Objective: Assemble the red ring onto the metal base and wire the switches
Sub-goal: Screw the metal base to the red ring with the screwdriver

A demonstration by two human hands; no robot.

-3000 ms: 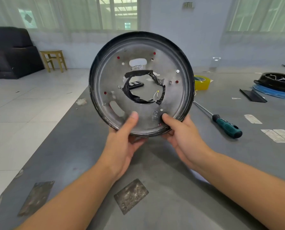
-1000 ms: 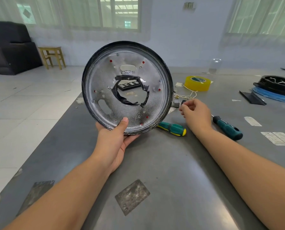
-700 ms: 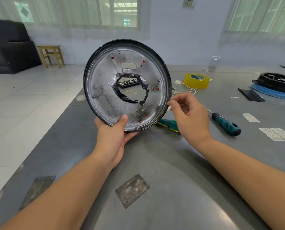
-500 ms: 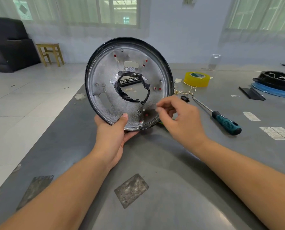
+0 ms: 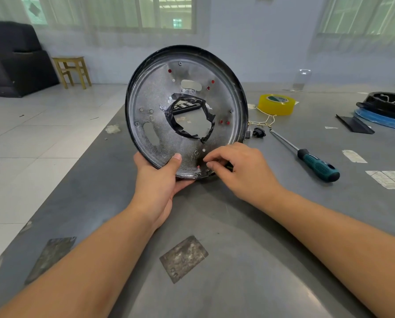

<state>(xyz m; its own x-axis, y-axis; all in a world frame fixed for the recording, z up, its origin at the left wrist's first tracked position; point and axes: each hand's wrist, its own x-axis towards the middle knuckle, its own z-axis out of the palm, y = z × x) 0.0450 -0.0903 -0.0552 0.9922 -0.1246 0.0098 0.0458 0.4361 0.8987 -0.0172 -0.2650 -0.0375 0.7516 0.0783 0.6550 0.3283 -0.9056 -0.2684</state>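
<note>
above the grey surface (image 5: 237, 260), the left hand (image 5: 156, 180) holds the metal base (image 5: 159, 125) upright by its lower rim, thumb on its face, while the right hand (image 5: 240, 168), nearer the low holes, pinches something too small to identify against that face.

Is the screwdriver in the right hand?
No, the screwdriver lies on the table, while the right hand is at the metal base.

Single head-worn view looks forward and down, close over the table (image 5: 249, 260).
</note>
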